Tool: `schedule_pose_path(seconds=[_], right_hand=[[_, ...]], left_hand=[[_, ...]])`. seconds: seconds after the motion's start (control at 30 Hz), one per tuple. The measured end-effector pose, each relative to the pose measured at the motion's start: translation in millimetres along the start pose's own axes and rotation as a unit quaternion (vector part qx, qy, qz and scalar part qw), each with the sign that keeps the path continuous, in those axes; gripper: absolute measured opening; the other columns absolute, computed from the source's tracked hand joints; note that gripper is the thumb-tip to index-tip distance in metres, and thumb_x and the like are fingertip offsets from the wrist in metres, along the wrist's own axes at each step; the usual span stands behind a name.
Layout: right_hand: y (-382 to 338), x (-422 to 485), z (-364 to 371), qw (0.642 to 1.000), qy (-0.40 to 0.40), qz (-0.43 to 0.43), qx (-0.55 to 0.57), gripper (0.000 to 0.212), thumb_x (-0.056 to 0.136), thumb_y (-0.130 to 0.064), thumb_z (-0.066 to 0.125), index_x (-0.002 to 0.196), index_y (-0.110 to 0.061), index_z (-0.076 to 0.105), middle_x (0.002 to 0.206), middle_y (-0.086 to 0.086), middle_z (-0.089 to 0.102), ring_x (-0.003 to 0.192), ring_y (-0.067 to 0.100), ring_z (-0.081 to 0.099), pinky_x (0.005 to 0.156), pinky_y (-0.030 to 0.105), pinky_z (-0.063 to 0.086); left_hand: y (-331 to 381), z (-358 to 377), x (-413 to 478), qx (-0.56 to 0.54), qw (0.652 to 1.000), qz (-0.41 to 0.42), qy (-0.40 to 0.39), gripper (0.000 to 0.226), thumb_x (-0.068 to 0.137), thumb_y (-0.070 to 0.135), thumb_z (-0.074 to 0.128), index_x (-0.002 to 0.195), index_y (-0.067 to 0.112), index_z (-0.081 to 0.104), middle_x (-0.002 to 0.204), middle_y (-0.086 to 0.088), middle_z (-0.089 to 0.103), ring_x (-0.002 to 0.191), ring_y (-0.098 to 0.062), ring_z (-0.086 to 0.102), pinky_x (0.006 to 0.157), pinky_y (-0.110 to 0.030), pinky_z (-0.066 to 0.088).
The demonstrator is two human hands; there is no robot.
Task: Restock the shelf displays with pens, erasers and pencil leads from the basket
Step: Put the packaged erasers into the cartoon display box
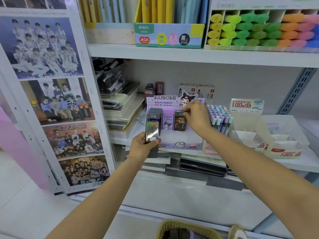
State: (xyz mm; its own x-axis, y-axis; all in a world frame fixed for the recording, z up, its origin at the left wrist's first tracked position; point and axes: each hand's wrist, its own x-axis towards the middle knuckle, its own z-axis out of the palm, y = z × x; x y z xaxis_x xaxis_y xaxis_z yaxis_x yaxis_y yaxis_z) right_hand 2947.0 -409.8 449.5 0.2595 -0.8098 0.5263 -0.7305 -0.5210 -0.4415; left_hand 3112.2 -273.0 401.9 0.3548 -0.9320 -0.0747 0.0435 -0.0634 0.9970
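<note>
Cases (151,131): left hand (143,145) grips one, right hand (195,116) pinches one.

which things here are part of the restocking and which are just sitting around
In the job: left hand gripping a shiny lead case; right hand pinching the dark lead case in the Kuromi display box; basket.
Lying about: posters; highlighters; stacked notebooks.

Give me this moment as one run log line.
left hand: holds stack of lead cases | right hand: pinches dark lead case, right slot of Kuromi display box | basket: bottom edge of view
</note>
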Motion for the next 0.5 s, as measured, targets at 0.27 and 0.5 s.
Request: schedule_pose_path(seconds=[0.27,0.5], right_hand=[[-37,-28,-15,0.951,-0.154,0.001,0.269,0.024,0.091,-0.02,0.064,0.114,-0.015,0.066,0.091,-0.006,0.065,0.06,0.002,0.053,0.061,0.013,0.046],[-36,-43,-36,0.876,-0.165,0.075,0.447,0.012,0.093,-0.004,0.059,0.103,-0.005,0.065,0.083,0.013,0.067,0.063,0.016,0.07,0.059,0.02,0.056]], left_hand=[[10,7,-11,-0.042,0.996,0.032,-0.066,0.022,0.086,0.0,0.068,0.108,0.003,0.067,0.092,-0.013,0.076,0.08,-0.025,0.074,0.067,-0.024,0.057],[23,3,-25,0.069,0.997,-0.045,0.001,0.026,0.089,0.032,0.068,0.105,0.012,0.065,0.099,-0.01,0.069,0.083,-0.02,0.067,0.068,-0.023,0.056]])
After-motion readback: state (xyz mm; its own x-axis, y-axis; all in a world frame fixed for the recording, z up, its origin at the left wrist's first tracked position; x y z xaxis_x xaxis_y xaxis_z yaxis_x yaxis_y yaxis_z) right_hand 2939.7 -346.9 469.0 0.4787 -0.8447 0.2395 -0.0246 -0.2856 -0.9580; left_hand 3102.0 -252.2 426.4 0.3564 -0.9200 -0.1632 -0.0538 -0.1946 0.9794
